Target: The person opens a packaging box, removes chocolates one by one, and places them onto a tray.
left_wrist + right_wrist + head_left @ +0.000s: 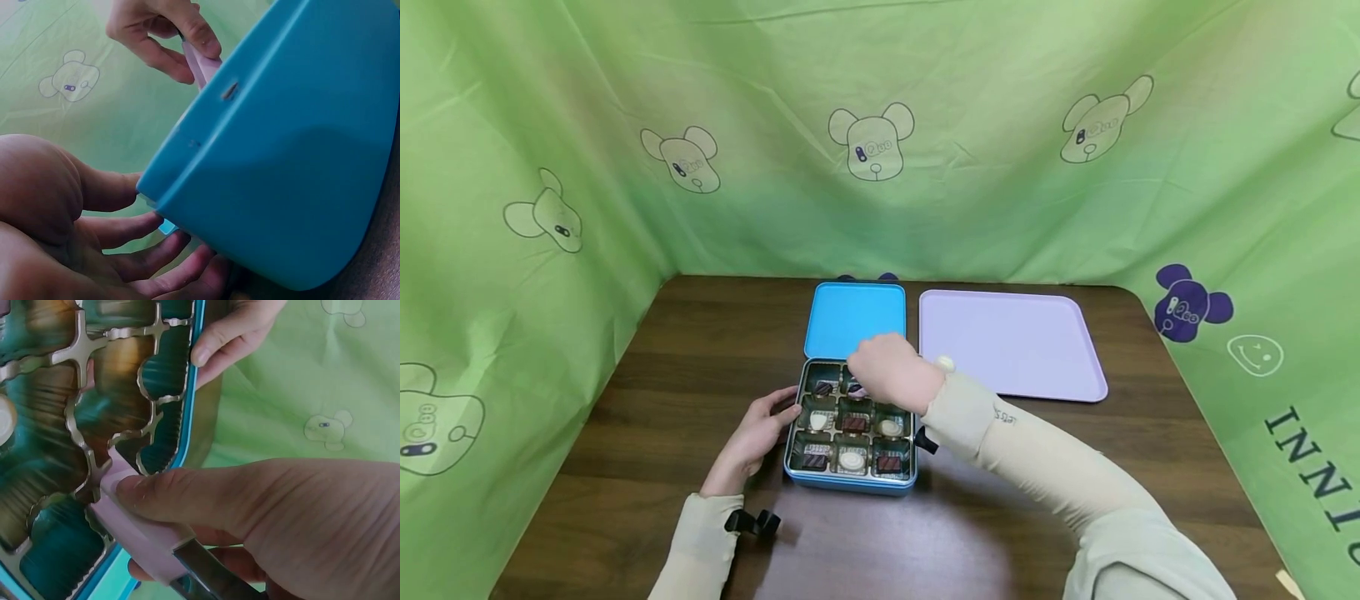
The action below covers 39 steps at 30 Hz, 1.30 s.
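Note:
A blue tin box (850, 483) stands on the table. Its divided insert holds several chocolate-like pieces, dark brown ones and a creamy white one (852, 459) among them. At the tin's left side, my left hand (756, 433) rests with thumb and fingers against the rim and wall. My right hand (891, 371) is over the back compartments, pinching pink-and-metal tongs (140, 531). The tips of the tongs point down into the insert in the right wrist view. From the head, the right hand covers the back right compartment.
A blue lid (857, 321) lies flat behind the tin. To the right is a lilac tray (1011, 342), with a small pale round piece (945, 364) beside my right cuff. A green printed curtain (977, 208) encloses the back and sides of the brown table (685, 358).

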Each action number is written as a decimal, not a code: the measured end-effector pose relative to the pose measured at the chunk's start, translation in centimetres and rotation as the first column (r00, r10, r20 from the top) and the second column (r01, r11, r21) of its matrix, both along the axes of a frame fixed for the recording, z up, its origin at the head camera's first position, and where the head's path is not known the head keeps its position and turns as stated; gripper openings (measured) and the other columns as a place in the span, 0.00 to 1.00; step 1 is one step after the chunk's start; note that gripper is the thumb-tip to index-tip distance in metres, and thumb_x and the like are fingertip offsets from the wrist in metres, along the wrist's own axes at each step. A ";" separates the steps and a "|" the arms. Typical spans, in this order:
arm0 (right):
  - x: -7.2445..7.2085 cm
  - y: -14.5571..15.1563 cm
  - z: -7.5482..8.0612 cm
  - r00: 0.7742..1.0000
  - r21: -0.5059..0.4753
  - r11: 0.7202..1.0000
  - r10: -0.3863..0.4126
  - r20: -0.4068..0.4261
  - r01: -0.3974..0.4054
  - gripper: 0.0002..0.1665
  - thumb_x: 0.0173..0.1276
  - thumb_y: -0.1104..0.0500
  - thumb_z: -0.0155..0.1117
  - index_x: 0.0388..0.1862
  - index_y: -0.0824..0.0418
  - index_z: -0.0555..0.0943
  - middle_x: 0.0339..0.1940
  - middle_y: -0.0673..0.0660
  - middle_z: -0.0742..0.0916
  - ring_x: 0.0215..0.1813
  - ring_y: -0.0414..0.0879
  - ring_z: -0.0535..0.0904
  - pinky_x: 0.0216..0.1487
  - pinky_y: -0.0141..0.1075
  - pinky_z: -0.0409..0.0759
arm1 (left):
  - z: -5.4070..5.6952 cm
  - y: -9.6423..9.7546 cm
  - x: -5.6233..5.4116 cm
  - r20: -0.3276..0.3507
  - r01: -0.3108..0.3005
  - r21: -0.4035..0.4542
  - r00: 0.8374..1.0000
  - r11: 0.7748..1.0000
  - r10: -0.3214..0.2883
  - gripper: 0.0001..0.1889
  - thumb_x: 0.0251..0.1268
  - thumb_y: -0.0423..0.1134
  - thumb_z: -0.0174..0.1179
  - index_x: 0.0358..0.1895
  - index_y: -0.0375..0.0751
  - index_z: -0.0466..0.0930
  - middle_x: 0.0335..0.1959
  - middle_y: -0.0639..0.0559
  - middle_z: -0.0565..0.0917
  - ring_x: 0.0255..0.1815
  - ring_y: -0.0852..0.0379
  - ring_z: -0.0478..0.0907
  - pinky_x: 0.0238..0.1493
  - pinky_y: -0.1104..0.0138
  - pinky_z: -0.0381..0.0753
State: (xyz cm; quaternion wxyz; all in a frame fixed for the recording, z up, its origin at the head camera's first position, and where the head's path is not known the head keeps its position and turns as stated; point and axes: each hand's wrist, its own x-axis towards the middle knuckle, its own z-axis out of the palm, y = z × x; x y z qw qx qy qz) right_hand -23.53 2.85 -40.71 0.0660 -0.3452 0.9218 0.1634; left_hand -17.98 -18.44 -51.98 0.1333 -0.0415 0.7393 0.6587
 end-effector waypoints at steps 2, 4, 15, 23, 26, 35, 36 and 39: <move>0.0 -0.3 -0.2 1.000 0.016 1.000 -0.007 0.002 0.007 0.08 0.68 0.51 0.72 0.33 0.53 0.86 0.24 0.50 0.83 0.24 0.43 0.75 0.25 0.39 0.81 | 0.0 0.0 0.0 0.003 -0.002 -0.004 1.000 1.000 0.002 0.24 0.79 0.31 0.50 0.73 0.28 0.63 0.65 0.31 0.74 0.44 0.54 0.81 0.40 0.64 0.82; 0.0 -0.4 -0.3 1.000 0.028 1.000 -0.014 0.004 0.014 0.08 0.68 0.51 0.72 0.34 0.53 0.86 0.25 0.50 0.83 0.24 0.43 0.75 0.24 0.38 0.80 | 0.0 0.1 0.0 0.000 -0.001 0.000 1.000 1.000 0.001 0.24 0.79 0.31 0.50 0.73 0.27 0.63 0.65 0.30 0.74 0.43 0.55 0.81 0.39 0.65 0.82; -0.2 -1.1 -0.7 0.999 0.049 0.998 -0.044 0.026 0.043 0.06 0.68 0.53 0.71 0.32 0.52 0.85 0.24 0.49 0.82 0.25 0.43 0.75 0.27 0.39 0.81 | 0.0 0.2 0.2 -0.001 -0.003 -0.001 1.000 1.000 0.003 0.24 0.79 0.31 0.49 0.73 0.26 0.63 0.64 0.29 0.74 0.43 0.55 0.81 0.39 0.66 0.82; -0.1 -1.6 -0.9 1.000 0.060 0.998 -0.028 0.006 0.027 0.08 0.72 0.55 0.66 0.31 0.52 0.86 0.22 0.50 0.82 0.23 0.43 0.73 0.26 0.40 0.81 | 0.4 0.2 0.4 0.013 -0.009 -0.006 1.000 1.000 0.009 0.24 0.79 0.32 0.50 0.73 0.27 0.63 0.65 0.30 0.73 0.45 0.53 0.81 0.40 0.66 0.82; -0.1 -1.6 -0.9 1.000 0.057 0.998 -0.012 -0.005 0.012 0.07 0.71 0.55 0.67 0.33 0.53 0.86 0.23 0.51 0.83 0.24 0.43 0.75 0.26 0.40 0.82 | 0.5 0.2 0.4 0.006 -0.008 -0.016 1.000 1.000 0.008 0.24 0.79 0.32 0.50 0.73 0.27 0.63 0.65 0.29 0.73 0.46 0.53 0.80 0.40 0.66 0.81; -0.7 -1.2 -0.9 0.999 0.029 0.999 0.030 0.010 -0.031 0.07 0.69 0.53 0.71 0.31 0.53 0.84 0.23 0.49 0.82 0.25 0.43 0.75 0.26 0.38 0.81 | 0.4 0.2 0.2 0.005 -0.018 -0.006 1.000 1.000 0.018 0.24 0.79 0.31 0.49 0.73 0.26 0.64 0.64 0.29 0.74 0.45 0.54 0.80 0.39 0.67 0.81; -0.8 -1.1 -0.9 0.999 0.028 0.999 0.036 0.010 -0.036 0.07 0.68 0.53 0.71 0.30 0.53 0.84 0.24 0.49 0.82 0.25 0.43 0.75 0.27 0.39 0.81 | 0.3 0.2 0.1 0.006 -0.016 -0.006 1.000 1.000 0.016 0.24 0.79 0.31 0.49 0.73 0.26 0.64 0.64 0.29 0.74 0.45 0.54 0.80 0.40 0.67 0.81; -1.1 -0.9 -1.0 0.998 0.023 0.998 0.056 0.015 -0.056 0.08 0.68 0.52 0.72 0.30 0.52 0.84 0.25 0.49 0.82 0.26 0.43 0.75 0.27 0.39 0.82 | 0.3 0.2 0.1 0.009 -0.014 -0.005 1.000 1.000 0.014 0.24 0.79 0.31 0.49 0.73 0.27 0.64 0.64 0.30 0.74 0.45 0.55 0.80 0.40 0.67 0.80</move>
